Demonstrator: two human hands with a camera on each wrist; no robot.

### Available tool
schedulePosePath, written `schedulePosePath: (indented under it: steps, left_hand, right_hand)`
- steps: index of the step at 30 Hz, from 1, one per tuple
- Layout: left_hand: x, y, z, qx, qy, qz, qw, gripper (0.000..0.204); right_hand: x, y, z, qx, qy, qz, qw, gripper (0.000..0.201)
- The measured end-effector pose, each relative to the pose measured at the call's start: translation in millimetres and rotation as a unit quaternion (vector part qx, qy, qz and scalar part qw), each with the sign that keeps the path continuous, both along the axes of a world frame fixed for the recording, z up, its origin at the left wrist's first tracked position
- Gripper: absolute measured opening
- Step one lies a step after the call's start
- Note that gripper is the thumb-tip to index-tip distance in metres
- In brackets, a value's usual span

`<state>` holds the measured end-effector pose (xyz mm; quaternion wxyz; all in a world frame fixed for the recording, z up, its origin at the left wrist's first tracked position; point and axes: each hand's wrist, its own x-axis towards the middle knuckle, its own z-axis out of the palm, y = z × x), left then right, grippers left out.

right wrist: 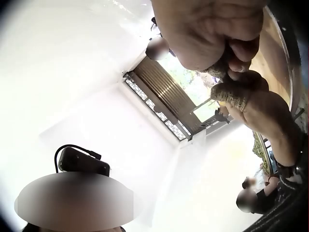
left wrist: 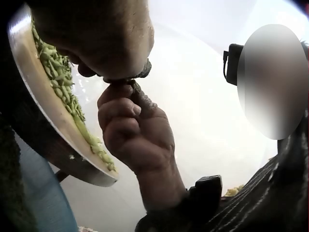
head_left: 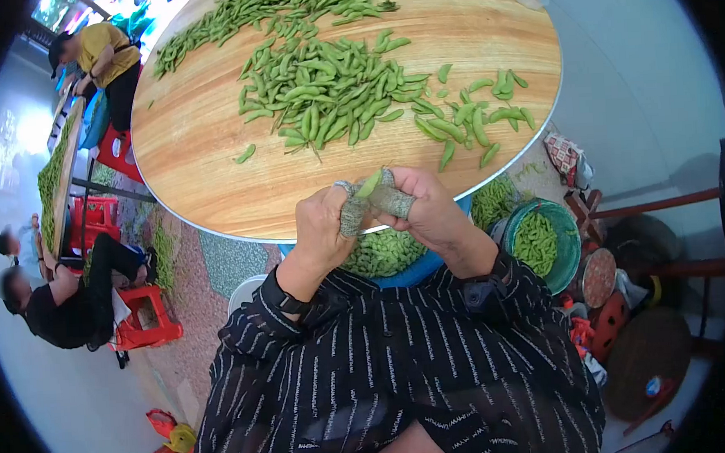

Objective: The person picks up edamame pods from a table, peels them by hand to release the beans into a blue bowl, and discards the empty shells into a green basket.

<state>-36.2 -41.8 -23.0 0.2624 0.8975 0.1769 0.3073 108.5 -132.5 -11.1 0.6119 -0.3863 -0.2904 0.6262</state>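
Note:
My left hand [head_left: 321, 220] and right hand [head_left: 431, 210] meet at the table's near edge, pinching one green soybean pod [head_left: 369, 183] between them. Grey knitted covers wrap some of the fingers and thumbs, such as the left thumb [head_left: 353, 215]. In the left wrist view the curled right hand [left wrist: 135, 128] faces the left one, and the pod is hidden there. Below the hands sits a blue basin [head_left: 422, 270] of shelled green beans [head_left: 384, 252]. A large heap of pods [head_left: 322, 89] lies on the round wooden table [head_left: 203, 161], with looser pods [head_left: 476, 122] to the right.
To my right stands a green bucket [head_left: 576, 256] of pods, beside more pods [head_left: 492, 202]. A white container [head_left: 247, 292] is low at my left. Further left, people [head_left: 59, 304] sit on red stools [head_left: 148, 320] by another table. A brown round board [head_left: 648, 363] leans at the right.

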Motion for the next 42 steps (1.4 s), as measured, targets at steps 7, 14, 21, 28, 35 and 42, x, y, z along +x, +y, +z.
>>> schedulePosePath:
  steps: [7,14,21,28,35,42]
  left_hand:
    - [12.0,-15.9,-3.7,-0.436,-0.134,0.014,0.890,0.037]
    - [7.1,-3.7,1.5,-0.778,-0.130,-0.094,0.608,0.045]
    - [15.1,-6.9,-0.4,-0.354,-0.099,-0.002,0.930,0.028]
    - [0.3,4.1,8.1,-0.495,-0.021,-0.032,0.868,0.020]
    - [-3.6,-0.9,3.1,-0.210,-0.009,-0.062,0.976,0.014]
    - [-5.2,1.2,11.6,-0.504,-0.028,-0.010,0.863,0.012]
  right_hand:
    - [-3.5,6.3,-12.1,0.131,-0.183,-0.081,0.971,0.012]
    - [12.4,7.0,-8.0,0.282,-0.536,-0.104,0.789,0.013]
    - [2.5,5.7,-4.6,0.055,-0.283,-0.043,0.957,0.008]
    - [2.7,11.3,-13.4,0.034,-0.231,-0.015,0.972,0.006]
    - [8.8,6.1,-7.0,-0.053,-0.030,0.075,0.995,0.006]
    - [0.7,5.7,-4.4,0.135,-0.462,-0.072,0.873,0.010]
